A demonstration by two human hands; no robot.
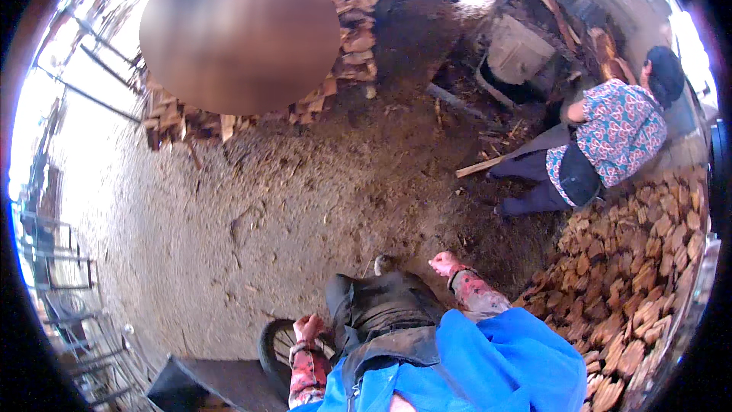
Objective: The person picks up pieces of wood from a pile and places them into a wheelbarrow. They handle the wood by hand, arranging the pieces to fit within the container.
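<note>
My left hand hangs low beside my left thigh, its fingers curled in, with no object showing. It is nearest a spoked wheel, which is partly hidden behind my forearm. My right hand is held out in front of my right hip. Its fingers are drawn together, and a small pale spot shows at the fingertips, too small to name. Both forearms wear red patterned sleeves. A blue garment covers my upper body, above dark trousers.
Split firewood is stacked at the back, partly behind a blurred area. A heap of wood pieces lies at right. A person in a patterned shirt bends near a pale block. A dark cart-like tray and metal frames are at left.
</note>
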